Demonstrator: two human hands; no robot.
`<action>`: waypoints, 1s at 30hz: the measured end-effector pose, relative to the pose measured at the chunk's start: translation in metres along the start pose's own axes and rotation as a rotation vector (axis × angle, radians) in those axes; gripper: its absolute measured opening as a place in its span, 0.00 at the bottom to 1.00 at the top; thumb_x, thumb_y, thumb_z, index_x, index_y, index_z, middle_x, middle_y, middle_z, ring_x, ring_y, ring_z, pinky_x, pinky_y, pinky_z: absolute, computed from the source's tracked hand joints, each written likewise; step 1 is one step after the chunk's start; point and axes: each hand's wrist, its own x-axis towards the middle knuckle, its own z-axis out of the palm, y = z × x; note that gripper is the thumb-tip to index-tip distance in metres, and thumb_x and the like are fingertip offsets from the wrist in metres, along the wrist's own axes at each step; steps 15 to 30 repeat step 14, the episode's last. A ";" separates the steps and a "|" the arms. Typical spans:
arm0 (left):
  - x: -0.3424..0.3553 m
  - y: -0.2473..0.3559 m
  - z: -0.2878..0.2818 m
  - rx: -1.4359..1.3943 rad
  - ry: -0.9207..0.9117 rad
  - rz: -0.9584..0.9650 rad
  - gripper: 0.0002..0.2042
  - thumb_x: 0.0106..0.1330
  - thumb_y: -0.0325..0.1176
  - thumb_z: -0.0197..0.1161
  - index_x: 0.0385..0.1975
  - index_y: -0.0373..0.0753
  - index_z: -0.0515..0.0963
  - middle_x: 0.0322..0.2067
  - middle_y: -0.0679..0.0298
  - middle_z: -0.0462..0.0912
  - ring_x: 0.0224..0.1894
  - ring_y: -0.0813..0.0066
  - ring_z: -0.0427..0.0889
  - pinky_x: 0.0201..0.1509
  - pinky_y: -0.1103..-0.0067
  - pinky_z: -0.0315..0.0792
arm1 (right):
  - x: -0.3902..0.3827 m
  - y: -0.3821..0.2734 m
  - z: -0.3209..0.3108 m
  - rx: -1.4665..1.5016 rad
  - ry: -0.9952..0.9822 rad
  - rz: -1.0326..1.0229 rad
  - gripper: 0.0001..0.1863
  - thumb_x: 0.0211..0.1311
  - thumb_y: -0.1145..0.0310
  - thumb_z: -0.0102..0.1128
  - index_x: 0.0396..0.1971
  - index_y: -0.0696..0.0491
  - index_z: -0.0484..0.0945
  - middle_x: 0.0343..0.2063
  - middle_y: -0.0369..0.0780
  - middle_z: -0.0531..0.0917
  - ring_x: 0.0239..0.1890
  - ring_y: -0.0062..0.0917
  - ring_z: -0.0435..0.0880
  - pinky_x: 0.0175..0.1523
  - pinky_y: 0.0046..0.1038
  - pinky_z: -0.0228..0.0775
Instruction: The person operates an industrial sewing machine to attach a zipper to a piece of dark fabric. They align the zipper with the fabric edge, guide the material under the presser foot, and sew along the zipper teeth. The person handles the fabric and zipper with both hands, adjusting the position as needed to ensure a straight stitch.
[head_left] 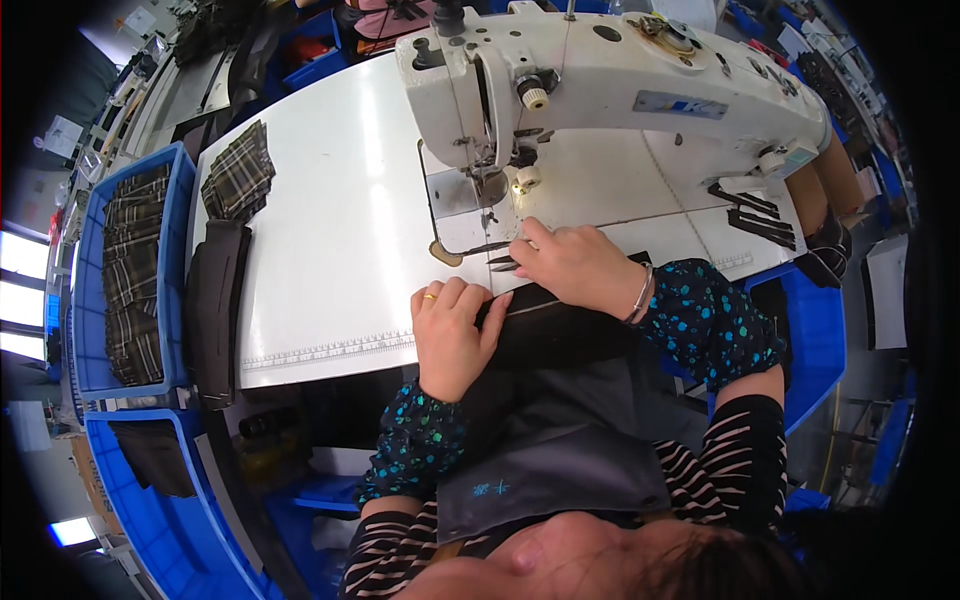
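My left hand lies at the table's front edge, its thumb and fingers closed on the edge of a black fabric piece. That piece hangs over the edge toward my lap. Close in front of the needle area, my right hand is closed around what look like small dark thread snips. Their pointed tips stick out to the left, and the grip is hidden under my fingers. A narrow dark strip lies just beyond the tips, below the presser foot of the white sewing machine.
Left on the white table lie plaid pieces and folded dark fabric. A blue bin beside it holds plaid pieces; another blue bin stands below. Several black strips lie at right. A ruler tape runs along the front.
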 end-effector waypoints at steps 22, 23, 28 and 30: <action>0.001 0.001 -0.004 -0.048 -0.022 -0.016 0.11 0.61 0.35 0.78 0.25 0.41 0.80 0.26 0.65 0.78 0.33 0.61 0.76 0.46 0.67 0.67 | -0.004 0.011 -0.005 -0.091 0.034 0.016 0.14 0.69 0.56 0.66 0.36 0.51 0.76 0.34 0.39 0.76 0.23 0.30 0.83 0.27 0.34 0.77; 0.001 0.001 -0.004 -0.048 -0.022 -0.016 0.11 0.61 0.35 0.78 0.25 0.41 0.80 0.26 0.65 0.78 0.33 0.61 0.76 0.46 0.67 0.67 | -0.004 0.011 -0.005 -0.091 0.034 0.016 0.14 0.69 0.56 0.66 0.36 0.51 0.76 0.34 0.39 0.76 0.23 0.30 0.83 0.27 0.34 0.77; 0.001 0.001 -0.004 -0.048 -0.022 -0.016 0.11 0.61 0.35 0.78 0.25 0.41 0.80 0.26 0.65 0.78 0.33 0.61 0.76 0.46 0.67 0.67 | -0.004 0.011 -0.005 -0.091 0.034 0.016 0.14 0.69 0.56 0.66 0.36 0.51 0.76 0.34 0.39 0.76 0.23 0.30 0.83 0.27 0.34 0.77; 0.001 0.001 -0.004 -0.048 -0.022 -0.016 0.11 0.61 0.35 0.78 0.25 0.41 0.80 0.26 0.65 0.78 0.33 0.61 0.76 0.46 0.67 0.67 | -0.004 0.011 -0.005 -0.091 0.034 0.016 0.14 0.69 0.56 0.66 0.36 0.51 0.76 0.34 0.39 0.76 0.23 0.30 0.83 0.27 0.34 0.77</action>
